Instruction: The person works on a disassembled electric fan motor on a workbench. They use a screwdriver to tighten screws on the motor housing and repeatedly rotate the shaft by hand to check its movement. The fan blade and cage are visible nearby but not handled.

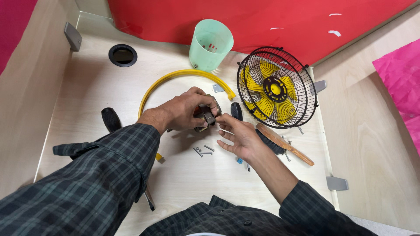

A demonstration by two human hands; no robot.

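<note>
Near the middle of the tabletop [87,87] the left hand [183,111] closes around a small dark metal part [205,117], most of it hidden by the fingers (what kind of part it is cannot be told). The right hand [238,137] meets it from the right side: its thumb and forefinger tips touch the part's right end, while the other fingers are spread loose and hold nothing.

Just below the hands, towards the near edge, a few loose screws [202,151] lie on the bare wood. A yellow curved ring piece [175,76] arcs behind the left hand, its right end near a small grey bracket. Behind that, towards the far edge, stands a pale green plastic shell [211,43], open end tilted towards the camera.

Near the right edge a black wire fan guard with yellow blades [276,87] stands tilted. A brush with a wooden handle [284,144] lies just below it, its bristles near the right wrist, and a black tool handle [236,111] lies between the guard and the hands. Another black handle [110,119] lies left of the left forearm. A round black grommet hole [122,55] sits in the far left corner. A red panel [262,17] runs along the far edge, with a few small white marks near its right end.
</note>
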